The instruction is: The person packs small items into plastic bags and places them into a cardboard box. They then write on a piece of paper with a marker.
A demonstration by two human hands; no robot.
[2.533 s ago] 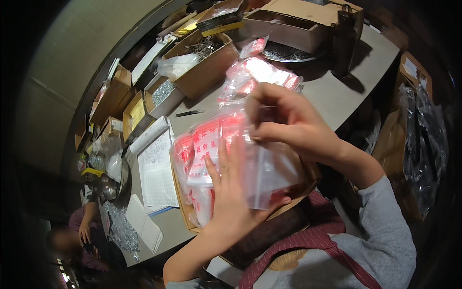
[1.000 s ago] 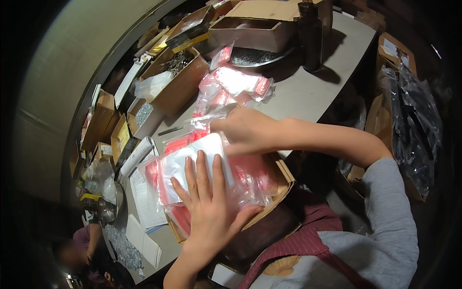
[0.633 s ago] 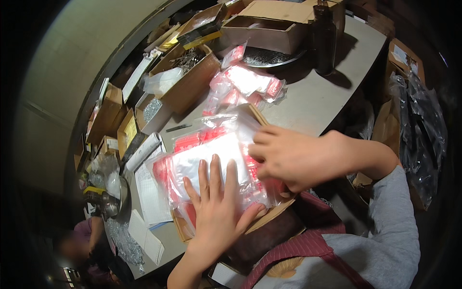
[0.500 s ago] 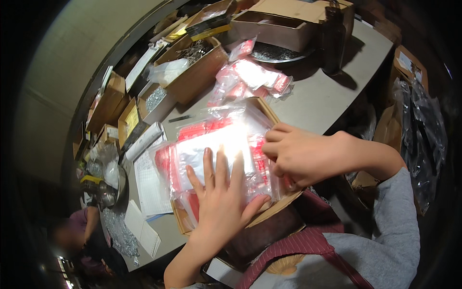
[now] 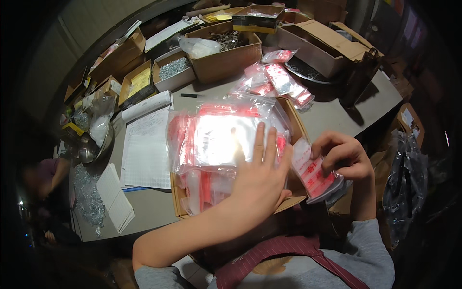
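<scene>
A shallow cardboard box (image 5: 181,204) in front of me is filled with clear plastic bags (image 5: 221,139) bearing red print. My left hand (image 5: 257,185) lies over their right part, fingers stretched out, with nothing gripped. Just past the box's right side, my right hand (image 5: 344,156) pinches a bundle of clear zip bags (image 5: 313,180) with red print between thumb and bent fingers. This bundle hangs tilted beside the box wall. Glare whitens the top bag in the box.
Behind the box lie more red-printed bags (image 5: 281,79). Left of it are an open notebook (image 5: 147,149), a pen (image 5: 190,95) and loose small metal parts (image 5: 89,197). Cartons of hardware (image 5: 207,62) line the back. A dark bottle-like object (image 5: 360,79) stands right. Another person (image 5: 50,178) is far left.
My right hand has drawn a bundle of zip bags out of the box to the right. My left hand has slid rightward across the bags, and the view has shifted.
</scene>
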